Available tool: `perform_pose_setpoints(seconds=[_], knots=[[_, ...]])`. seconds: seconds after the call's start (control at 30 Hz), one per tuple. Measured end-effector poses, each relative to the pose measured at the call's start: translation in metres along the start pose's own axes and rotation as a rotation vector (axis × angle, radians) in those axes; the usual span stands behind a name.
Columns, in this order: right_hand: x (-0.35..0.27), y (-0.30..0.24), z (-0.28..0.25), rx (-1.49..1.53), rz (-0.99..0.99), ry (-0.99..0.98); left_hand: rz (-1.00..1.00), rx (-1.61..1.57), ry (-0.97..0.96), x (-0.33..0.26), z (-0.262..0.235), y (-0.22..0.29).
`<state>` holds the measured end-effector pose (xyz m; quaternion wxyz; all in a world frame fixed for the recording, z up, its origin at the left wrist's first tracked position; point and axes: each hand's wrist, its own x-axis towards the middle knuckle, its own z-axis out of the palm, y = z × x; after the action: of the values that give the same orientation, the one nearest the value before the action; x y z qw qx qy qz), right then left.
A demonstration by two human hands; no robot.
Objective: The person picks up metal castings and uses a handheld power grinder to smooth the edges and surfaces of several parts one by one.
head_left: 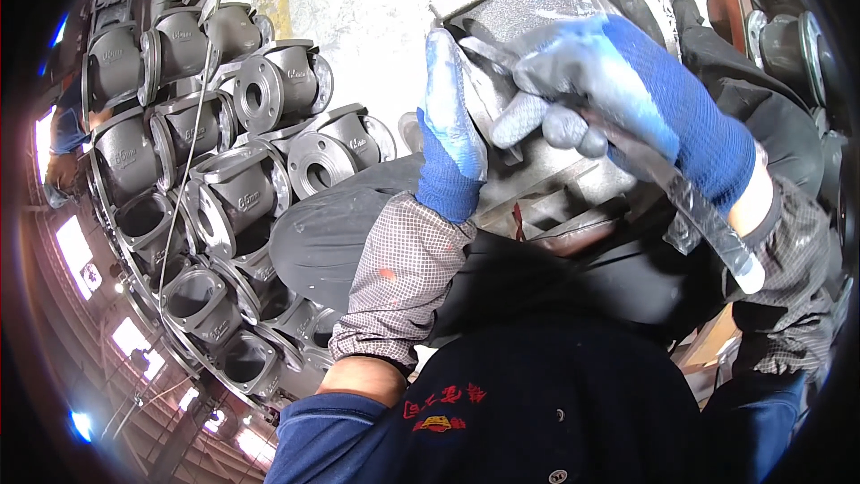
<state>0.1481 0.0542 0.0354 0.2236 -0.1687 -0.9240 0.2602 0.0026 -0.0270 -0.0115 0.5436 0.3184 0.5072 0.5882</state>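
Between my knees rests a grey cast-metal valve body [573,170], partly hidden by my hands. My left hand [451,121], in a blue glove with a pale coated palm, is stretched out with its fingers straight, flat along the left side of the casting. Wrapped round a long, flat bar-like tool [712,215], my right hand [591,81] wears a matching glove. Clear tape covers the tool's handle, which runs down to the right and ends in a white tip. Its other end points at the casting near my left fingers; the exact kind of tool cannot be told.
Many flanged grey valve bodies [269,90] stand stacked in rows on the left. A thin cable [193,143] hangs across them. More castings [775,54] stand at the far right. Beyond my hands lies a pale floor [358,18] with a yellow stripe. Another person's arm [67,139] shows at the left edge.
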Motion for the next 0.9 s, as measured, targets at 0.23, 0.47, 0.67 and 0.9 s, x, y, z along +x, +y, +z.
perform_pose_setpoints(seconds=[0.23, 0.47, 0.67, 0.9], knots=[[-0.008, -0.001, -0.004, -0.028, 0.004, 0.096, -0.219, -0.224, 0.447, 0.005, 0.015, 0.007], [-0.012, -0.003, -0.003, -0.010, 0.019, 0.208, -0.298, -0.250, 0.416, 0.007, 0.009, 0.012], [-0.011, -0.023, 0.006, 0.582, 0.532, 0.052, -0.349, -0.414, 0.325, 0.017, -0.003, -0.004], [-0.012, -0.034, 0.024, 0.791, 0.648, 0.287, -0.331, -0.396, 0.355, 0.013, 0.004, 0.002]])
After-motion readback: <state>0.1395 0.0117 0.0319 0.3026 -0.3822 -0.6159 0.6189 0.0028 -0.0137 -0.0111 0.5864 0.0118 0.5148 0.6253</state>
